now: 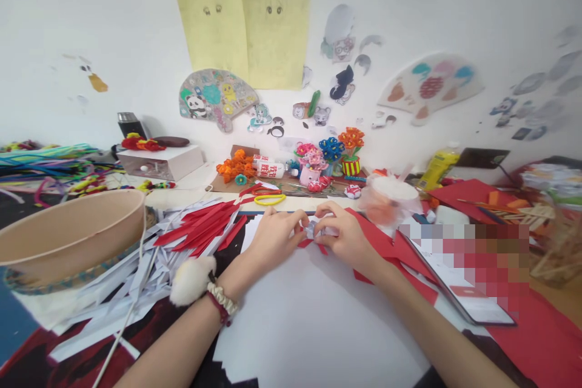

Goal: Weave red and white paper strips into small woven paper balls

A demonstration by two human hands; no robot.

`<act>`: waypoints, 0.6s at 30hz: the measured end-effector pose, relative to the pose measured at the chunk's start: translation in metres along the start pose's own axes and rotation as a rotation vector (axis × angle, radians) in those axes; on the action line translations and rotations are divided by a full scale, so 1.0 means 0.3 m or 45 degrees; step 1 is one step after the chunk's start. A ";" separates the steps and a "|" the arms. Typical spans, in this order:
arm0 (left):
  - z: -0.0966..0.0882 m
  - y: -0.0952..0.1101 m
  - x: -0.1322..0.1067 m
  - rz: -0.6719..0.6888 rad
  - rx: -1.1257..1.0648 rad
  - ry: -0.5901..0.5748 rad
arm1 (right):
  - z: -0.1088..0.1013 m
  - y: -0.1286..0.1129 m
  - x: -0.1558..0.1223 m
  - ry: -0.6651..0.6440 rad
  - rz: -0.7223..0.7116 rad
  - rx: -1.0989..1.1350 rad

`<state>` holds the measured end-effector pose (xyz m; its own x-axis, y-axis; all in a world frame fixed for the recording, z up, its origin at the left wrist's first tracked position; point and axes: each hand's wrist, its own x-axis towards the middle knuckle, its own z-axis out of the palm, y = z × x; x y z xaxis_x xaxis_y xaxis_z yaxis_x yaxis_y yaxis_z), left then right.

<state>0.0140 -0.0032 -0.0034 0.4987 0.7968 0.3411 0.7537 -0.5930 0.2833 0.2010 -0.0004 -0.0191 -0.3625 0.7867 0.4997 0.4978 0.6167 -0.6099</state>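
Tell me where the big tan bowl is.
In the head view, the tan bowl sits at far left, beside the red and white paper strips, well left of the left hand.

Home craft corner, paper strips (200,227), pipe cleaners (50,160), wall stickers (218,97)

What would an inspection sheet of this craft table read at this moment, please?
Surface: white sheet, with red paper to its right.
Job's things: small paper piece, at the sheet's far edge.
Clutter: red strips, white strips, beige bowl, paper flowers.
Grippers: left hand and right hand both pinch the small paper piece.
Cables: white cable crosses the strips beside the bowl.
Surroundings: wall with yellow sheets and stickers.
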 end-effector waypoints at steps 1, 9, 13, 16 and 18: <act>0.000 0.001 0.001 -0.005 -0.003 -0.001 | -0.001 0.000 0.000 -0.007 0.006 0.003; -0.002 0.004 0.000 -0.011 0.025 0.014 | -0.008 0.010 0.004 -0.074 0.063 -0.024; -0.003 0.000 -0.003 0.136 0.005 0.019 | -0.005 0.015 -0.005 -0.112 -0.022 -0.202; -0.004 0.005 0.002 0.198 0.021 -0.013 | 0.001 0.012 -0.012 -0.145 -0.080 -0.332; -0.004 0.011 0.009 0.200 0.041 -0.029 | 0.004 0.008 -0.013 -0.157 -0.075 -0.356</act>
<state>0.0173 -0.0033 -0.0006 0.6208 0.6974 0.3581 0.6790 -0.7066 0.1992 0.2029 -0.0020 -0.0233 -0.4816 0.7579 0.4402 0.6643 0.6432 -0.3807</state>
